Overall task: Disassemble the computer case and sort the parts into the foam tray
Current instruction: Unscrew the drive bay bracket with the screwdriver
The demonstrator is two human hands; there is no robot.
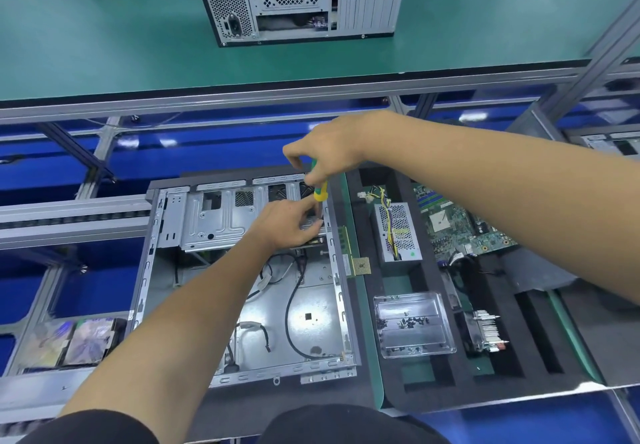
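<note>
Right hand: the right hand grasps the yellow-and-green screwdriver from above, fingers curled round the handle, the tool upright over the far right corner of the open computer case.
Left hand: the left hand sits just below the handle, fingers bent in toward the shaft near the case's right wall; whether it pinches the tip, a screw or the small part under it cannot be told.
Step in hand: probably a screw being loosened near the drive cage, judging by the upright tool.
Foam tray: the black foam tray lies just right of the case and holds the power supply, the motherboard, a heatsink and a clear plastic dish with loose screws.
Beside the case: a memory stick and a CPU chip lie between case and tray.
Risk 1: the tip could slip off the screw head if the tool tilts, and jab the left fingers, which are close.
Risk 2: a freed screw could drop among the black cables on the case floor, hard to find again.
Risk 3: the right forearm reaches across the tray; a low withdrawal could brush the power supply's wires or knock the chip.
Risk 4: the case's sheet-metal edges may scrape the left wrist.
</note>
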